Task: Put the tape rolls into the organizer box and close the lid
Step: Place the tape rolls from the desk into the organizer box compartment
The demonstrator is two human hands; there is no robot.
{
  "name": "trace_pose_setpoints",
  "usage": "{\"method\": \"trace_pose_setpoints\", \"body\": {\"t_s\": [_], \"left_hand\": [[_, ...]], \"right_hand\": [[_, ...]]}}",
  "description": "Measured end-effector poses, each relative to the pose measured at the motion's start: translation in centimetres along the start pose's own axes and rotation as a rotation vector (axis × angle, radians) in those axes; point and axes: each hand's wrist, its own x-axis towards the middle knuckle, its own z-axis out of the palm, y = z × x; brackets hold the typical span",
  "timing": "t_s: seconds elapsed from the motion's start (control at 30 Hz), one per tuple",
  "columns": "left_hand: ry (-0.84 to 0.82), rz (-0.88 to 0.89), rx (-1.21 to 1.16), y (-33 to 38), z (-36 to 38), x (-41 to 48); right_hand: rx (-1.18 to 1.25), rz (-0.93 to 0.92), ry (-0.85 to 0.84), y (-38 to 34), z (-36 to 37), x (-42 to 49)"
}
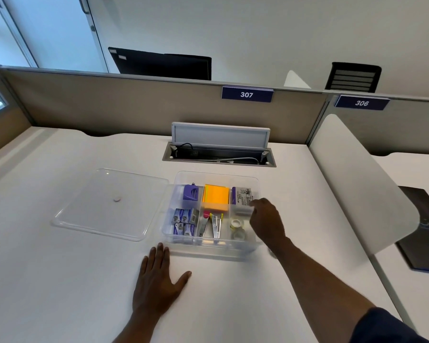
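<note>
The clear organizer box (209,250) stands open in the middle of the white desk. Two clear tape rolls (236,224) lie in its front right compartment, one behind the other. My right hand (266,220) hovers over the box's right side, just right of the rolls. Its fingers are curled together and pointing at the back right compartment, with nothing visible in them. My left hand (159,280) rests flat on the desk, fingers apart, just in front of the box's front left corner. The clear lid (104,206) lies flat on the desk to the left of the box.
The other compartments hold a purple sharpener, orange sticky notes, staple boxes, staplers and a labelled packet. An open cable hatch (218,154) sits behind the box. A white divider panel (357,184) bounds the desk on the right. A small blurred object (272,253) shows under my right forearm.
</note>
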Motion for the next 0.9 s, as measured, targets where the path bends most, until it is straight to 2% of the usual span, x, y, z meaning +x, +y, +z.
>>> {"method": "trace_pose_setpoints", "body": {"t_s": [0.07,0.1,0.23,0.3,0.4,0.6,0.8,0.9], "left_hand": [[0.005,0.002,0.002,0.0,0.0,0.0],[0.006,0.001,0.003,-0.1,0.0,0.0],[0.004,-0.002,0.015,0.0,0.1,0.0],[0.0,-0.005,0.023,-0.1,0.2,0.1],[-0.009,-0.009,0.03,-0.1,0.2,0.1],[-0.014,-0.015,0.021,-0.2,0.3,0.0],[-0.009,-0.01,0.027,0.0,0.2,-0.1],[-0.007,-0.012,0.028,-0.1,0.1,0.0]], "right_hand": [[0.025,0.171,0.163,0.7,-1.1,-0.1],[0.02,0.281,0.176,1.4,-1.7,-0.1],[-0.091,0.649,-0.076,5.2,-3.0,-1.5],[-0.133,0.725,-0.198,6.4,-3.3,-2.5],[-0.171,0.736,-0.329,6.9,-3.5,-3.2],[-0.194,0.684,-0.476,7.1,-3.8,-2.4],[-0.318,0.654,-0.738,6.6,-4.6,-2.4],[-0.432,0.604,-0.723,6.8,-4.4,-3.3]]}}
